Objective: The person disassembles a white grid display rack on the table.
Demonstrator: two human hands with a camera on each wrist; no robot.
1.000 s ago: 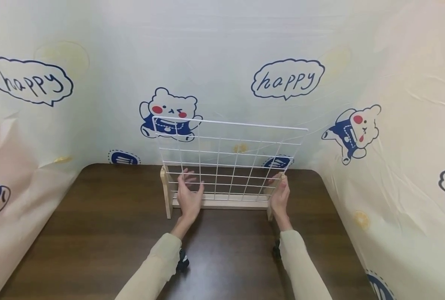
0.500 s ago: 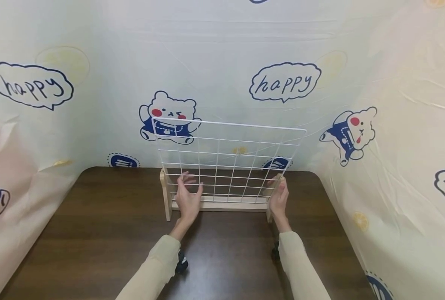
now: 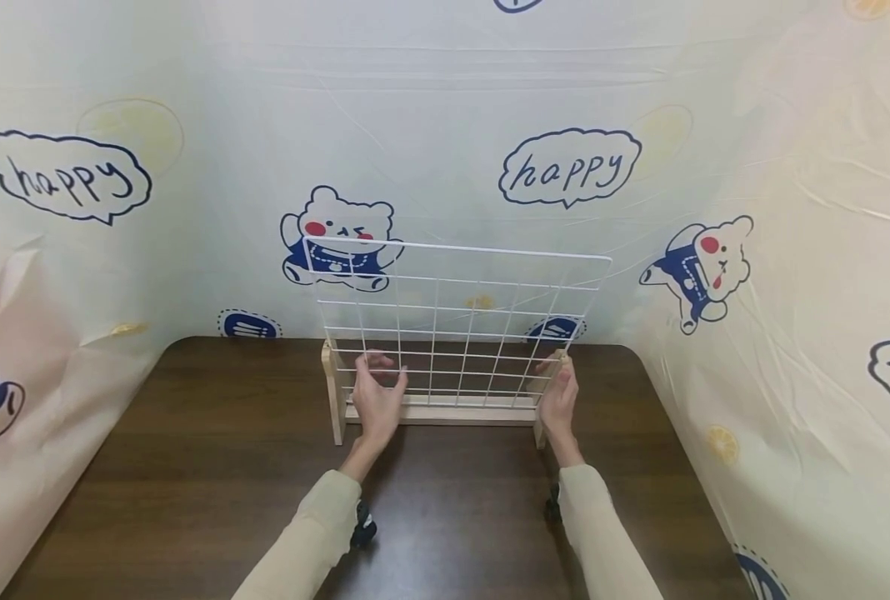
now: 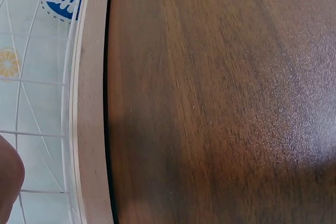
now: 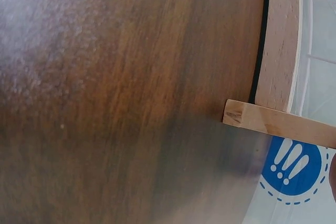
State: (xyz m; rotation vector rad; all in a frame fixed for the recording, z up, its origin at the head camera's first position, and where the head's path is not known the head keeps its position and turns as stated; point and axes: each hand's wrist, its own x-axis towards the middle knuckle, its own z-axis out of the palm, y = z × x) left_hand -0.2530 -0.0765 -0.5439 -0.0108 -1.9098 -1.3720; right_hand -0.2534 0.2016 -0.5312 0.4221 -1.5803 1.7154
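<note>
"Cloth on the far left?"

"Yes, pale and creased, with a "happy" speech bubble printed up high. It carries on behind the brown desk."

"And next along?"

"A light wooden left post, standing upright on the desk. Just right of it is the left hand, thumb and fingers spread well apart at the wires. Whether the fingertips touch them, nobody could tell from these views."

"Which wires?"

"Those of the white wire grid, towards the far side of the desk. It sits between the two posts and rises well above them, its top edge crossing a winking bear on the cloth. A wooden crossbar runs low along its foot."

"What about the far end?"

"The right post meets the crossbar there, and the right hand is curled round its upper part, holding it."

"Anything further right?"

"Just more cloth, with a sideways bear and an orange slice."
</note>
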